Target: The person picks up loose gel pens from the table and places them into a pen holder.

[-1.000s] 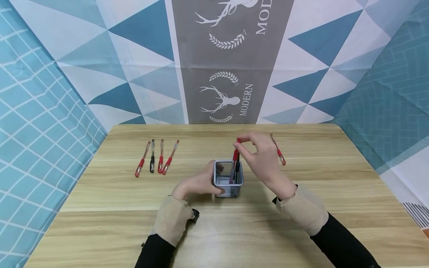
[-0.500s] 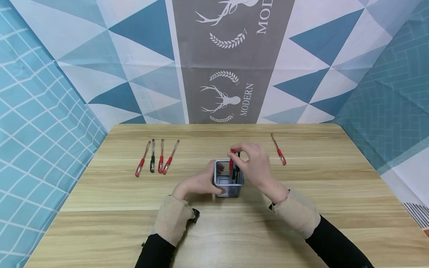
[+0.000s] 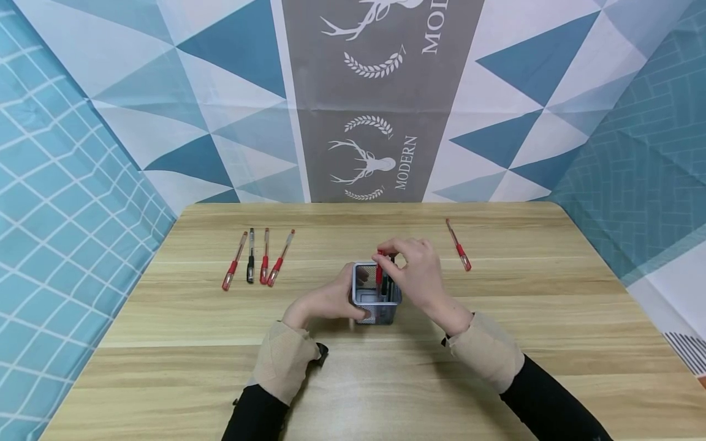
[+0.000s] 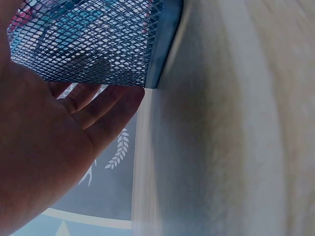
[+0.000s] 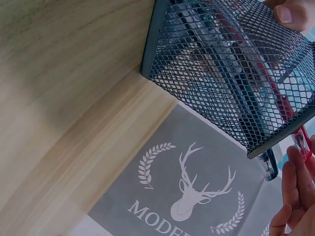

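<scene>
A mesh pen holder (image 3: 377,313) stands upright at the middle of the table. My left hand (image 3: 326,300) grips it from the left, fingers round the far side and thumb at the front; the left wrist view shows the palm (image 4: 44,142) by the mesh (image 4: 98,49). Over the holder's opening, my right hand (image 3: 421,272) pinches the top of a red pen (image 3: 379,273) whose lower part is inside. Beside that pen, black pens (image 3: 390,286) lean in the holder. In the right wrist view the red pen's end (image 5: 301,142) is at my fingertips, a black one (image 5: 268,164) nearby.
On the table's left lie three red pens (image 3: 234,263) (image 3: 265,260) (image 3: 280,260) and a black pen (image 3: 250,260). Another red pen (image 3: 459,248) lies beyond my right hand, to the right. Patterned cloth (image 3: 220,122) hangs behind the wooden table (image 3: 165,318).
My right hand has moved left and down, lowering the red pen further into the holder. The left hand and holder have stayed in place.
</scene>
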A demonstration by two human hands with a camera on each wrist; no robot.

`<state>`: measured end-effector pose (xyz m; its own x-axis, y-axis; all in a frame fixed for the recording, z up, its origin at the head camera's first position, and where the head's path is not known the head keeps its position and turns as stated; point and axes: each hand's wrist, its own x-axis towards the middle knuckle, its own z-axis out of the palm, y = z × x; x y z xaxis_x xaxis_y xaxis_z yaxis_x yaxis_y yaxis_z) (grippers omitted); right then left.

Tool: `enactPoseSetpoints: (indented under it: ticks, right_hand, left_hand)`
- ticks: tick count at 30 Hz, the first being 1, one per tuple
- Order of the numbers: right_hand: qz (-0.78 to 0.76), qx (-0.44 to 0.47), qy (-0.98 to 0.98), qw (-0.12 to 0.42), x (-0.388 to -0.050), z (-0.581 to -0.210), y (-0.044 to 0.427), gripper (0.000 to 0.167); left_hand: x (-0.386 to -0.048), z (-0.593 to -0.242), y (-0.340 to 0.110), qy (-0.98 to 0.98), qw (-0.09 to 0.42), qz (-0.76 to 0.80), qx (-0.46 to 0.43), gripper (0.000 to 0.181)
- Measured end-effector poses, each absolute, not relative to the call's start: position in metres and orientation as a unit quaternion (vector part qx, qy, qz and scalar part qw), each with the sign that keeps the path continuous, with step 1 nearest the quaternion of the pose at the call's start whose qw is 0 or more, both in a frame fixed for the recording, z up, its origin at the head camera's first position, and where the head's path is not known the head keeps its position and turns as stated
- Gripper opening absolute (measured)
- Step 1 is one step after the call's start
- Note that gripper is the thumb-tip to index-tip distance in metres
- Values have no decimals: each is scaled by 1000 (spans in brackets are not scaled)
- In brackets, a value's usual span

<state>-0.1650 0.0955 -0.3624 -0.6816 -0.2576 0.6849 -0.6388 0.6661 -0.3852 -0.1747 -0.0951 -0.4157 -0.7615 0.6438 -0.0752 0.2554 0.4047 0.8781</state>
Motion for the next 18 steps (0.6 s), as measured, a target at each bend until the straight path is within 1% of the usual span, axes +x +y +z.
enactPoseSetpoints:
  ticks: [9,18]
  right_hand:
    - [299,262,-871,290,-165,-366,96,16]
    - [280,276,-867,307,-166,-369,96,15]
  left_hand:
    - [-174,-415,-95,813,205,470,275,86]
    - [-175,-416,-94,822,201,457,272,82]
